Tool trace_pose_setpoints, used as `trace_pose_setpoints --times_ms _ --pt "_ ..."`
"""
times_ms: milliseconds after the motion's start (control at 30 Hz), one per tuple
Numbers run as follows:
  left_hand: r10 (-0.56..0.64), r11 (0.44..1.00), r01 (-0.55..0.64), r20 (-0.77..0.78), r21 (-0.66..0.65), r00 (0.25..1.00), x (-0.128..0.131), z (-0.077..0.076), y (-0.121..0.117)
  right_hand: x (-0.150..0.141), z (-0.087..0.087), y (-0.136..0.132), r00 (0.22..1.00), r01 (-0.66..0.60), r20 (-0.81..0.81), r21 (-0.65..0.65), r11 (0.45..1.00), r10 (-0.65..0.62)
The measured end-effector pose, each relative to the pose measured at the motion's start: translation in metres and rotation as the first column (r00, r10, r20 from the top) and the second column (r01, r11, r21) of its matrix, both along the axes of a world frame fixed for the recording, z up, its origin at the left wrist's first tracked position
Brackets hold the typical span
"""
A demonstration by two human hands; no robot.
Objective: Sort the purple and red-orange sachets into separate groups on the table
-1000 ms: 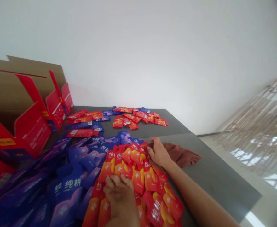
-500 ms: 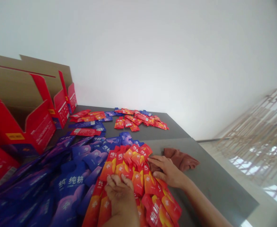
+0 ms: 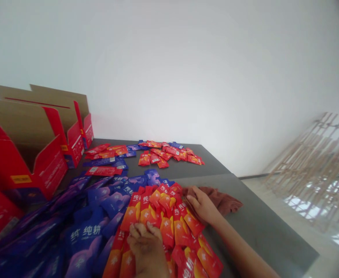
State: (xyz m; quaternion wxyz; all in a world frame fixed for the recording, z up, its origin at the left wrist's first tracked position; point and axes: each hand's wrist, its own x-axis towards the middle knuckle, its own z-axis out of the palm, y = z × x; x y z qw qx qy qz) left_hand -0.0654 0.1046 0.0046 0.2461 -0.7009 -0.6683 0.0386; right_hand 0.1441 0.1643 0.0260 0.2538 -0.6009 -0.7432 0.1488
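Observation:
Red-and-orange pouches (image 3: 167, 229) lie overlapping in a pile at the front of the grey table. My left hand (image 3: 146, 244) rests on top of them, fingers loosely bent and thumb apart, holding nothing that I can see. At the pile's right edge, my right hand (image 3: 201, 205) is turned side-on with its fingers apart, next to the pouches and over the left end of a crumpled brown cloth (image 3: 223, 200). Its far fingers are partly hidden. Blue-purple pouches (image 3: 85, 235) spread out to the left of the red ones.
Open red cardboard boxes (image 3: 49, 170) stand in a row on the left. More red and blue pouches lie in loose groups (image 3: 169, 152) at the table's far end by the white wall. The grey table's right edge (image 3: 276, 216) slants beside the floor.
My right hand has turned and slid off the red pouches toward the cloth, uncovering a pouch at the edge. My left hand stays on the pile. The view has tipped up slightly.

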Motion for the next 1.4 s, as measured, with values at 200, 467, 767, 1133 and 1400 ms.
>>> trace_pose_setpoints --times_ms 200,467,767,1133,1400 --pt "-0.043 0.997 0.048 0.072 -0.059 0.996 0.001 0.001 -0.003 0.003 -0.008 -0.024 0.945 -0.276 0.183 -0.004 0.961 0.272" --pt "0.012 0.997 -0.013 -0.020 -0.082 1.000 0.003 0.006 -0.002 -0.013 -0.008 0.010 0.996 0.012 0.093 -0.025 1.000 -0.010" --pt "0.031 0.972 -0.016 0.061 -0.234 0.998 0.005 0.010 0.000 0.007 0.002 -0.018 0.961 -0.241 0.119 -0.074 0.968 0.248" --pt "0.073 0.973 -0.069 0.013 -0.219 0.997 0.009 -0.005 0.005 0.008 0.002 -0.005 0.989 -0.128 -0.084 -0.072 0.989 0.122" --pt "0.014 0.983 -0.003 0.060 -0.184 0.998 0.006 0.003 0.001 0.001 -0.012 -0.009 0.981 -0.125 0.141 -0.077 0.989 0.135"
